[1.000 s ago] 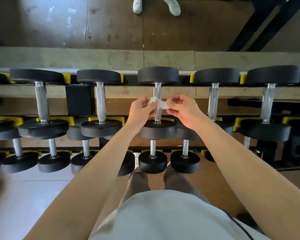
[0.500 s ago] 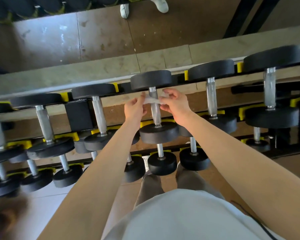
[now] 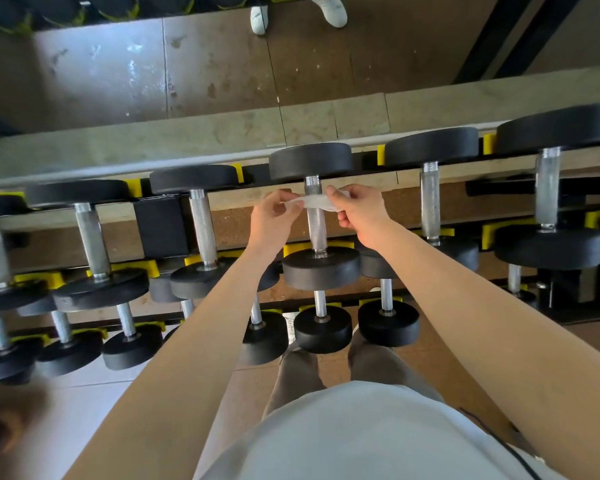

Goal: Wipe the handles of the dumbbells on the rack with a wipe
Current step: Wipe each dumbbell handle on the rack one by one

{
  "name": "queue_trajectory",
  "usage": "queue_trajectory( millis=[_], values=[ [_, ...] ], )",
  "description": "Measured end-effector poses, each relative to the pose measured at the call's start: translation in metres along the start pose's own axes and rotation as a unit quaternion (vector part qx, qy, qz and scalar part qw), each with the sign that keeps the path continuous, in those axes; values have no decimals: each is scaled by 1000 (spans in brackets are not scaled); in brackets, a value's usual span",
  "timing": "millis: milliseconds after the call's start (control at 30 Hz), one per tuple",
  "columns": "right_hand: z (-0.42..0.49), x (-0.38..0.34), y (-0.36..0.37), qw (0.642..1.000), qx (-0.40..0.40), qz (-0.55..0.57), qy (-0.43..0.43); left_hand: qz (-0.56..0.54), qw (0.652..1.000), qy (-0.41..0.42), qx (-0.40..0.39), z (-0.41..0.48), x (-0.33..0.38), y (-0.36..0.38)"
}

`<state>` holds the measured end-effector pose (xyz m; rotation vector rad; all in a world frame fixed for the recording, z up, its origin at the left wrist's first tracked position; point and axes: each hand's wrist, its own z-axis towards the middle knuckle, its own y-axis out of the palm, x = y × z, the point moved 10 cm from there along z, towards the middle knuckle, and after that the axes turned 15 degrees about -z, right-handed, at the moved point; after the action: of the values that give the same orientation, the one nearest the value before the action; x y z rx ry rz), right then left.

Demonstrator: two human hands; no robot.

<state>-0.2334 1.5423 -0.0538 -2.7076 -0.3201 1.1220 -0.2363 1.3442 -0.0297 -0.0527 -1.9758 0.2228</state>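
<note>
A black dumbbell with a knurled steel handle [image 3: 316, 227] lies on the top tier of the rack [image 3: 160, 226], in the middle of the view. A thin white wipe [image 3: 315, 203] is stretched flat across the upper end of that handle. My left hand [image 3: 272, 218] pinches the wipe's left end and my right hand [image 3: 359, 211] pinches its right end, one on each side of the handle. Below the wipe the handle is bare.
More black dumbbells fill the top tier left [image 3: 201, 230] and right [image 3: 430, 202], with smaller ones [image 3: 321, 327] on the lower tiers. Yellow saddles hold their heads. A mirror behind the rack reflects white shoes [image 3: 333, 10]. My legs stand close to the rack's foot.
The view has tilted and shifted slightly. My hands have pulled the wipe out wider, and it now lies spread across the handle's upper end instead of bunched between the fingers.
</note>
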Motion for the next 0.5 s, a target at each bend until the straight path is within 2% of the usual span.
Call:
queue_trajectory(
  millis=[100,167,333,400,500],
  values=[
    [0,0,4,996,-55,63,2,-115,990,-76,15,-2,-10,-5],
    [2,-2,3,992,-68,101,-4,-174,980,-94,29,0,-11,-7],
    [6,-4,-7,996,43,80,6,-332,929,-160,39,3,-16,0],
    [7,-7,-5,996,72,50,-6,-342,920,-178,67,4,-25,-1],
    [9,-14,-3,993,115,-17,-33,-284,927,-199,142,5,-38,-6]
  ],
)
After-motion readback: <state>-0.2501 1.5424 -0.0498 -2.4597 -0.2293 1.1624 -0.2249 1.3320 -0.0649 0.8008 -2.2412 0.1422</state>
